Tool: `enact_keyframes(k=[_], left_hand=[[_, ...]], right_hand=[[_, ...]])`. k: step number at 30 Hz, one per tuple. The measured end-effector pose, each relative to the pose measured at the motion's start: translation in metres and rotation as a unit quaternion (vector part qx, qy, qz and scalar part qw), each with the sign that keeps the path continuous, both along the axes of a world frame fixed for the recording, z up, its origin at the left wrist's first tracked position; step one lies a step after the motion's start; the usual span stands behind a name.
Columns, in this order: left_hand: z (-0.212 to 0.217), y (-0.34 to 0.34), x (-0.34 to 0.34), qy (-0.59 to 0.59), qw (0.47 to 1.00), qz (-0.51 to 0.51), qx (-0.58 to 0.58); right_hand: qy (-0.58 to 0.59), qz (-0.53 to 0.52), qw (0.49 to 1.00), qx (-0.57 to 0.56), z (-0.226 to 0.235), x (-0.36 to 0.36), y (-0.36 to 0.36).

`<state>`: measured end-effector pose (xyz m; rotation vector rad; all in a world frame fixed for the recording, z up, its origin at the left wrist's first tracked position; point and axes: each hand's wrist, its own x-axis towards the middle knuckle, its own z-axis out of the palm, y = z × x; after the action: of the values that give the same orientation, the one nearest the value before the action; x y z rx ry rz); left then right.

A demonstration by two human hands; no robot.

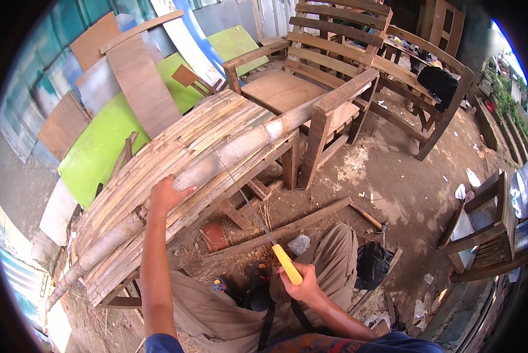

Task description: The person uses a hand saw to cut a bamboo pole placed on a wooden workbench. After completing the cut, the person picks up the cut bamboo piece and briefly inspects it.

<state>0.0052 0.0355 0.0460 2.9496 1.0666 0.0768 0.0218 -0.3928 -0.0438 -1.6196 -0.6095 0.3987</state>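
Your left hand (168, 194) is pressing down flat, fingers spread over the thick bamboo pole (217, 162) that is lying lengthwise on the table (158, 153) of split bamboo slats. Your right hand (299, 281) is wrapped closed around the yellow handle of a thin-bladed saw (258, 220), whose blade is running up toward 11 o'clock and meeting the pole just to the 3 o'clock side of your left hand.

To do this stroke well, you are best keeping the left palm bearing straight down so the round pole is not rolling on the slats, and keeping those fingers clear of the blade, which is sitting quite near them. Judging by the slim blade, long light strokes are likely suiting it better than force, since it could bend or bind.

Below the table, at 6 o'clock, a long wooden batten (287, 226) is lying on the dirt floor beside dry shavings, with a black bag (373, 265) at 4 o'clock. Further out, at 1 o'clock, a wooden bench (311, 76) is standing, and green and brown boards (117, 117) are leaning at 10 o'clock.
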Motion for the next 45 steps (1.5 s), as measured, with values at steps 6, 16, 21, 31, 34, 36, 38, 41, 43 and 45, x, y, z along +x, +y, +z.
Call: enact_keyframes(k=[6,16,21,31,34,36,38,41,43,45], left_hand=[[-0.004,-0.014,-0.002,-0.001,1.000,0.004,0.014],[0.004,-0.015,-0.002,-0.010,1.000,0.000,-0.029],[-0.001,-0.007,-0.006,-0.015,1.000,-0.011,0.000],[-0.012,-0.010,-0.015,-0.088,0.996,-0.014,-0.013],[-0.017,-0.011,-0.015,-0.133,0.991,-0.009,-0.004],[-0.015,-0.007,-0.016,-0.111,0.993,0.014,-0.033],[-0.014,-0.006,-0.019,-0.106,0.993,0.028,-0.043],[-0.019,-0.014,-0.015,-0.139,0.990,0.031,-0.015],[-0.023,-0.022,-0.012,-0.142,0.989,0.016,0.030],[-0.021,-0.023,-0.012,-0.153,0.987,0.045,0.018]], right_hand=[[-0.062,0.016,0.998,0.013,-0.015,-0.006,-0.006],[-0.080,0.024,0.996,0.016,-0.037,0.012,-0.014],[-0.081,0.033,0.996,0.002,-0.017,0.022,-0.024],[-0.087,0.079,0.990,0.080,-0.035,-0.002,0.029],[-0.055,0.056,0.993,0.090,-0.035,-0.005,0.070],[-0.083,0.059,0.989,0.103,-0.020,-0.008,0.099],[-0.096,0.055,0.987,0.114,-0.005,-0.010,0.124],[-0.065,0.050,0.992,0.099,-0.004,-0.009,0.140],[-0.085,0.036,0.989,0.117,0.000,-0.014,0.146],[-0.078,0.049,0.989,0.113,0.012,-0.018,0.154]])
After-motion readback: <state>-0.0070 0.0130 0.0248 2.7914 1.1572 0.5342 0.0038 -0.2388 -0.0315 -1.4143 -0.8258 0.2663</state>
